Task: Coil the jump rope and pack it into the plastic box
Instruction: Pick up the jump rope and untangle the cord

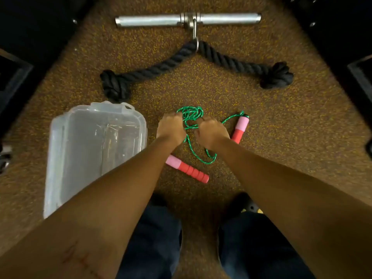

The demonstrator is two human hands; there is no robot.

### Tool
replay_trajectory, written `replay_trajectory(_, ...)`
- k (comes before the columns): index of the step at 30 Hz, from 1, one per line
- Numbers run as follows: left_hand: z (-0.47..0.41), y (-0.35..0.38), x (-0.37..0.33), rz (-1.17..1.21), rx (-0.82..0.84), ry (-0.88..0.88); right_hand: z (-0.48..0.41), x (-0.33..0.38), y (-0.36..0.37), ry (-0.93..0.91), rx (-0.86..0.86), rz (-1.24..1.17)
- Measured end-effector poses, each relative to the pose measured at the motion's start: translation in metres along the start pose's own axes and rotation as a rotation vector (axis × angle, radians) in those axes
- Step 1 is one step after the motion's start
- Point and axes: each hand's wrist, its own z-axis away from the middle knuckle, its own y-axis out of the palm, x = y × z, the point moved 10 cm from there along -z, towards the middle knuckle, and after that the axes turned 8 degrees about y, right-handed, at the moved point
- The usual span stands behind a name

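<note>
The jump rope has a green cord bunched in loose loops on the speckled floor, with two pink and red handles. One handle lies below my left hand, the other lies just right of my right hand. My left hand and my right hand are both closed on the green cord, side by side, with the tangle between and just beyond them. A loop of cord trails toward me between my wrists. The clear plastic box stands to the left, partly hidden by my left forearm.
A thick black rope with knotted ends lies farther out, clipped to a steel bar handle. Dark gym equipment frames both upper corners. My legs in dark trousers are at the bottom.
</note>
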Motion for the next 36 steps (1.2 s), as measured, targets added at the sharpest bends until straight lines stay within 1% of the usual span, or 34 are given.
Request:
replay_trajectory(4,-0.022,0.026,0.0,-0.101,0.086,0.029,-0.02,-0.008,0.014,0.005,-0.042,0.02)
replay_trajectory(7,-0.023,0.043,-0.001,-0.134,0.129,0.055,-0.025,-0.011,0.026,0.005,-0.011,0.011)
replay_trajectory(8,-0.02,0.041,-0.001,-0.118,0.114,0.051,-0.024,-0.012,0.025,0.01,-0.007,0.009)
replay_trajectory(10,-0.016,0.034,0.003,-0.007,0.122,0.018,-0.02,-0.017,0.023,0.029,-0.001,0.005)
replay_trajectory(13,-0.008,0.0,-0.007,0.116,0.12,0.042,-0.007,-0.024,0.002,0.04,-0.036,-0.068)
replay_trajectory(16,0.011,-0.048,-0.03,0.162,0.072,0.133,0.008,-0.025,-0.026,0.018,-0.053,-0.187)
replay_trajectory(19,0.051,-0.086,-0.059,0.31,0.016,0.249,0.029,-0.018,-0.049,-0.013,-0.039,-0.26)
replay_trajectory(21,0.08,-0.102,-0.075,0.407,0.021,0.313,0.046,-0.011,-0.06,-0.002,-0.049,-0.236)
replay_trajectory(24,0.122,-0.132,-0.099,0.475,0.003,0.42,0.071,-0.005,-0.07,0.04,-0.041,-0.173)
replay_trajectory(26,0.148,-0.163,-0.116,0.556,-0.057,0.5,0.09,-0.001,-0.078,0.049,-0.027,-0.139)
replay_trajectory(29,0.178,-0.211,-0.129,0.701,-0.157,0.542,0.121,0.004,-0.091,0.017,-0.008,-0.103)
replay_trajectory(32,0.2,-0.246,-0.133,0.813,-0.257,0.568,0.142,0.001,-0.098,0.018,0.052,-0.232)
replay_trajectory(34,0.208,-0.255,-0.132,0.798,-0.312,0.549,0.151,-0.002,-0.105,0.042,0.079,-0.374)
replay_trajectory(36,0.207,-0.252,-0.13,0.757,-0.318,0.497,0.158,-0.002,-0.115,0.058,0.104,-0.521)
